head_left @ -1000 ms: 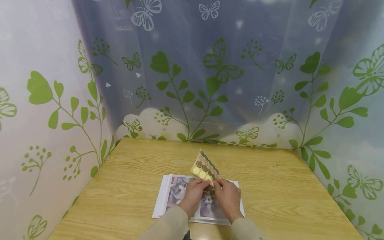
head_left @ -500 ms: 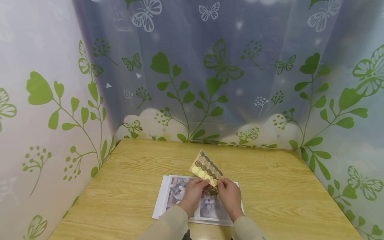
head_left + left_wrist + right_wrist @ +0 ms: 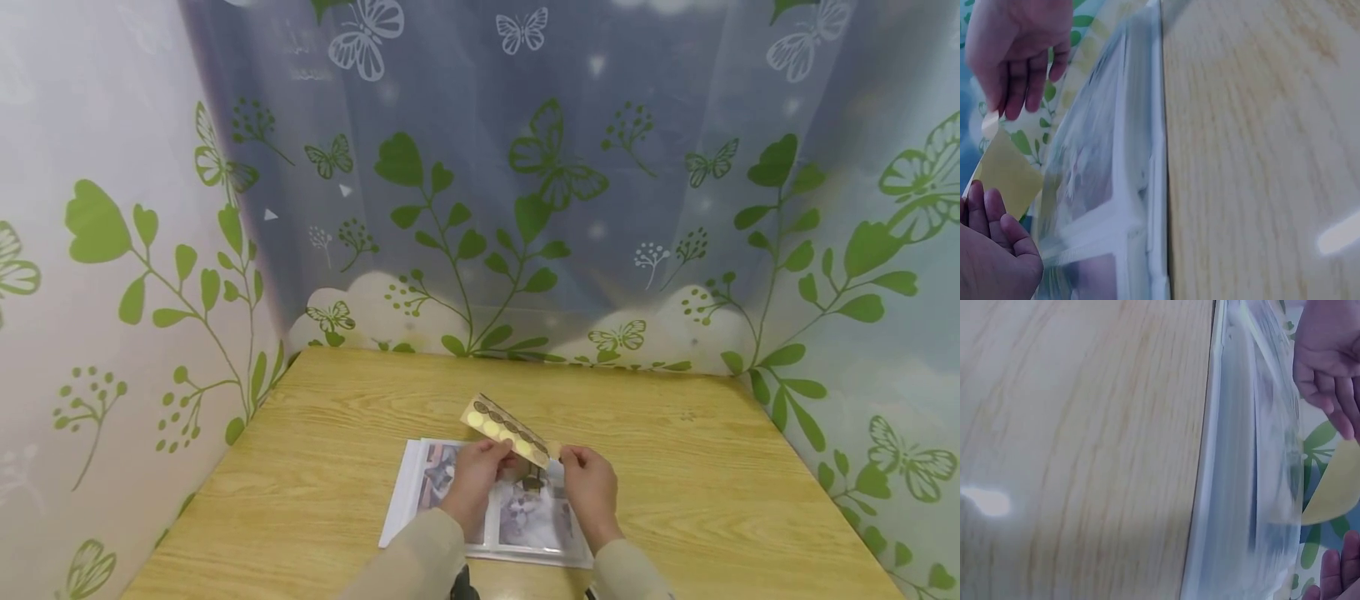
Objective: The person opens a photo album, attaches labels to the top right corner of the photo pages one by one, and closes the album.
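Observation:
My left hand [image 3: 474, 477] pinches a brown sticker sheet [image 3: 489, 407] by its near edge, holding it tilted above an open photo album [image 3: 491, 533]. Dark round stickers and a row of pale yellow circles show on the sheet. To its right, my right hand [image 3: 592, 492] pinches a small round sticker [image 3: 990, 125] between thumb and finger, close to the sheet's right corner. Cat photos [image 3: 528, 517] lie in the album's clear pockets. The left wrist view shows the sheet's plain yellowish back. In the right wrist view, the right hand's fingers [image 3: 1331, 572] show only partly, at the lower corner.
The album lies on a wood-grain table [image 3: 720, 483] near its front edge. A curtain [image 3: 480, 208] printed with green leaves and butterflies encloses the table at the back and both sides.
The right hand has moved right, away from the left hand, with a round sticker now in its fingers. The sheet has tipped lower and flatter, shifting slightly left with the left hand.

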